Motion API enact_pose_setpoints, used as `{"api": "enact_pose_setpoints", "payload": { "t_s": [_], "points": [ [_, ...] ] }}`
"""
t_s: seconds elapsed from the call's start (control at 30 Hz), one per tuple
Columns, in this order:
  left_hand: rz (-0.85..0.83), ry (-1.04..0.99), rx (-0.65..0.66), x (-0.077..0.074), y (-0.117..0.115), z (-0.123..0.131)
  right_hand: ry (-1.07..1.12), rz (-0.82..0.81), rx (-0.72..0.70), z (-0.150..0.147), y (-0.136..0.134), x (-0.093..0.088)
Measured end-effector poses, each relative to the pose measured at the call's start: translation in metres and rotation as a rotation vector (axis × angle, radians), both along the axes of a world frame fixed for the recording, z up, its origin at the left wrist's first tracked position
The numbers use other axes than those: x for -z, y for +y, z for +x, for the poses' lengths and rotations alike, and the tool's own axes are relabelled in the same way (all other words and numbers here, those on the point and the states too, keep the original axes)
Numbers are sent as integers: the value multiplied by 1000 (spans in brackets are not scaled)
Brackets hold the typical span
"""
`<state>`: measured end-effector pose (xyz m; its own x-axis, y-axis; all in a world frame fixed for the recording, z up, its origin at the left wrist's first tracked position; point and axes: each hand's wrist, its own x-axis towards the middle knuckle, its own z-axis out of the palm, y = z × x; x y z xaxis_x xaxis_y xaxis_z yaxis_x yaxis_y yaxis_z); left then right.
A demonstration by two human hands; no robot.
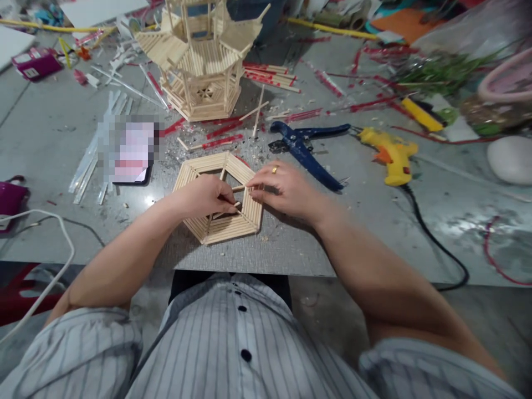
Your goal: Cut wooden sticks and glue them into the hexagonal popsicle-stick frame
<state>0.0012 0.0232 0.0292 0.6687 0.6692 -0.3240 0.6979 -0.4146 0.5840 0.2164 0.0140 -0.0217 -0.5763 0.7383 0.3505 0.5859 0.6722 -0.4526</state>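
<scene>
A hexagonal frame built of thin wooden sticks lies flat on the table in front of me, open in its middle with spoke-like sticks across the gap. My left hand reaches over its left side, thumb and fingers pinched on a short wooden stick inside the opening. On the right rim rests my right hand, a ring on one finger, its fingertips pressed together at the inner edge near a spoke stick. Whether those fingertips grip the stick or only touch it is hard to see.
Behind the frame stands a tiered stick pavilion. Blue cutting pliers and a yellow glue gun with a black cord lie to the right. A phone and clear glue sticks lie left. Red-wrapped sticks and scraps litter the table.
</scene>
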Motion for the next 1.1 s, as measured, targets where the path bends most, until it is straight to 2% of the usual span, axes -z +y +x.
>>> {"api": "enact_pose_setpoints", "payload": {
  "t_s": [0.23, 0.6, 0.9, 1.1],
  "points": [
    [19, 82, 29, 1, 1, 0, -14, 58, -12, 2, -1, 3],
    [19, 123, 71, 1, -1, 3, -28, -2, -12, 2, -2, 1],
    [19, 132, 105, 5, 1, 0, -24, 28, -40, 5, -1, 4],
    [-14, 160, 103, 1, 0, 2, -35, 22, -32, 4, -1, 3]
  ]
}}
